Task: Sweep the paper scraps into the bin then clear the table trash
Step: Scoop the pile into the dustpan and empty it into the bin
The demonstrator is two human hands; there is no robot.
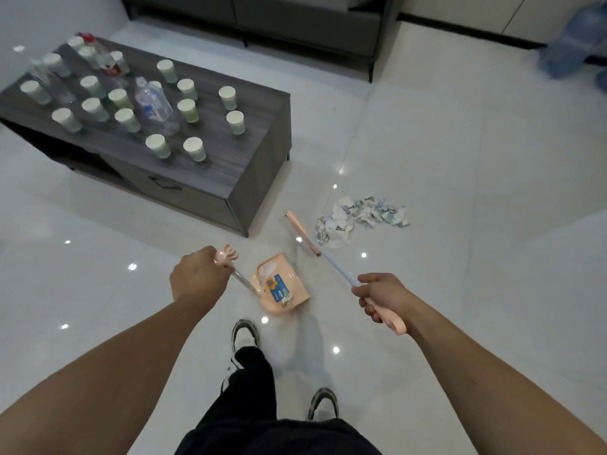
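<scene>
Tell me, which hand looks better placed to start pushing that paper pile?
Probably the right hand: it grips the broom, whose head lies beside the paper scraps. The left hand holds the dustpan.

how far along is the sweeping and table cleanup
Early. Done: paper scraps gathered in one floor pile, a few in the dustpan. In hand: left hand holds the dustpan handle, right hand the broom. Left: the pile; cups and bottles on the table.
</scene>
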